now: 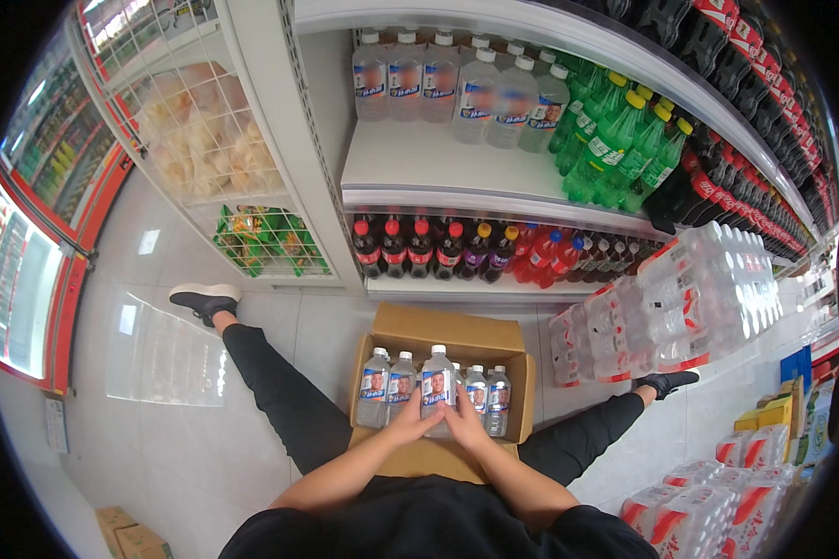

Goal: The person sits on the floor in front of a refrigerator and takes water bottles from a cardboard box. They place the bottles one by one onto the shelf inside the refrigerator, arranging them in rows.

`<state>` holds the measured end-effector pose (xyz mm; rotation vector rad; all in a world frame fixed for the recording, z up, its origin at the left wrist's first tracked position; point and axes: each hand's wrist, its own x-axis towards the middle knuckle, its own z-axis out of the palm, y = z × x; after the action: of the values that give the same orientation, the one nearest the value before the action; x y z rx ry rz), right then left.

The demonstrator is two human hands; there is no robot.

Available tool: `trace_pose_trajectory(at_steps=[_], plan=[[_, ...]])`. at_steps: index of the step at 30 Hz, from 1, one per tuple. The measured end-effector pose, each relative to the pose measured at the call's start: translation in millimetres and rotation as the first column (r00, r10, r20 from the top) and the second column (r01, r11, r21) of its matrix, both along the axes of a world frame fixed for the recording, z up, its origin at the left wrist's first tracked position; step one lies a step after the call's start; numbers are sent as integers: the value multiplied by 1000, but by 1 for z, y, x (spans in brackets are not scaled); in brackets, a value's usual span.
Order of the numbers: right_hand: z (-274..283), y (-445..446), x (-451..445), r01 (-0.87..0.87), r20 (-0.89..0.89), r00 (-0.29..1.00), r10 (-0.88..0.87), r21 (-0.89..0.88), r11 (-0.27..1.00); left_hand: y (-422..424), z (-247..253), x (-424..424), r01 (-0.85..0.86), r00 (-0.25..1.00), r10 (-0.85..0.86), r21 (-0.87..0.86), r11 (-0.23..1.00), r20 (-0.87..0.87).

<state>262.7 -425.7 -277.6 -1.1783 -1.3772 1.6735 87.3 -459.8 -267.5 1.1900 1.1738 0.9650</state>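
Observation:
Both my hands hold one clear plastic bottle (pixel 438 381) with a white cap and a blue label, upright above an open cardboard box (pixel 449 318). My left hand (pixel 414 419) grips its left side and my right hand (pixel 465 419) its right side; the thumbs meet in front. More bottles of this kind (pixel 374 391) stand in the box, left and right of the held one. The box lies on the floor between my outstretched legs. Similar bottles (pixel 475 101) stand on the shelf (pixel 454 164) in front of me, left of green soda bottles (pixel 605 157).
A lower shelf (pixel 419 288) holds dark, purple-labelled and red drinks. Shrink-wrapped bottle packs (pixel 671 307) are stacked at the right, with more packs (pixel 692 517) at lower right. A white wire rack (pixel 217 140) with bagged goods stands at the left, near red-framed coolers (pixel 77 279).

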Motion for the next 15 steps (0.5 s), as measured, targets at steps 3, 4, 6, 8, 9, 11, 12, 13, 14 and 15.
trace_pose_trajectory(at_steps=[3, 4, 6, 8, 9, 11, 12, 13, 14, 15], plan=[[39, -9, 1, -12, 12, 1000, 12, -29, 1000, -2, -5, -3, -53, 983, 77, -148, 988, 166], [40, -9, 3, -30, 118, 993, 18, 103, 994, -1, -3, -3, -73, 964, 125, -217, 973, 237], [47, -5, 5, -82, 249, 968, 41, 153, 985, 2, 10, -7, -99, 955, 155, -220, 970, 254], [55, 10, 7, -120, 305, 951, 49, 220, 968, 7, 12, -11, -101, 940, 150, -169, 980, 307], [64, 23, 8, -196, 356, 932, 70, 334, 922, 7, 18, -13, -79, 904, 168, -231, 970, 394], [89, 58, 8, -351, 460, 883, 87, 527, 774, 5, 29, -17, -21, 806, 221, -347, 938, 548], [107, 81, 4, -309, 437, 899, 1, 634, 709, 4, 23, -17, -24, 733, 278, -386, 922, 621], [127, 107, -1, -269, 403, 912, -77, 729, 629, 2, 14, -19, -2, 710, 279, -394, 919, 647], [147, 135, -6, -189, 337, 920, -202, 831, 523, -1, 5, -23, 18, 685, 284, -405, 914, 671], [170, 166, -11, -113, 252, 914, -318, 911, 397, -5, -1, -24, 41, 659, 287, -414, 909, 695]])
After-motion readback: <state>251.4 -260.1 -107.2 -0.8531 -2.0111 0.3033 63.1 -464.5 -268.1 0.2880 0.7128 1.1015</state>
